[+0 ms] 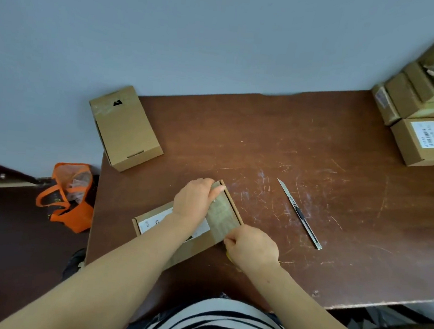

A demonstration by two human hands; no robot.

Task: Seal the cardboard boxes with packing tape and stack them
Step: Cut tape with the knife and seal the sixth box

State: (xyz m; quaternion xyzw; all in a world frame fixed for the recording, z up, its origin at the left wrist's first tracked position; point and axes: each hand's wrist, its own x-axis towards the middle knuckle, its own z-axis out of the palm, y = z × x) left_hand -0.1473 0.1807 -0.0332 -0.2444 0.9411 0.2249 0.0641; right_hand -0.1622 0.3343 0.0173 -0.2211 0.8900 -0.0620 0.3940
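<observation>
A flat brown cardboard box (197, 248) with matte corrugated walls and a white paper label (154, 221) lies slanted near the front edge of a scratched reddish-brown wooden table (316, 136). A strip of clear glossy packing tape (223, 216) runs across the box's right end, its sheen dulling the cardboard beneath.

The left hand (194, 201) lies on top of the box with its fingers (219, 189) straight and close together, pressing the far end of the tape down at the box's far right corner. The right hand (252, 247) sits at the near right corner with its fingers curled in, thumb and fingertips pinching the near end of the tape. A sliver of something yellow shows under this hand; what it is cannot be told. The box thus lies directly under both hands, the taped end spanning the gap between them and the forearm of the left arm crossing over the label.

A slim silver-and-black utility knife (300, 213) with its blade out lies on the table just right of the box, apart from both hands. A plain brown cardboard box with a tuck-in flap (125, 128) sits at the table's far left corner. A stack of brown cardboard boxes with printed labels (423, 102) stands at the far right. An orange fabric bag (67, 199) sits on the dark floor left of the table.
</observation>
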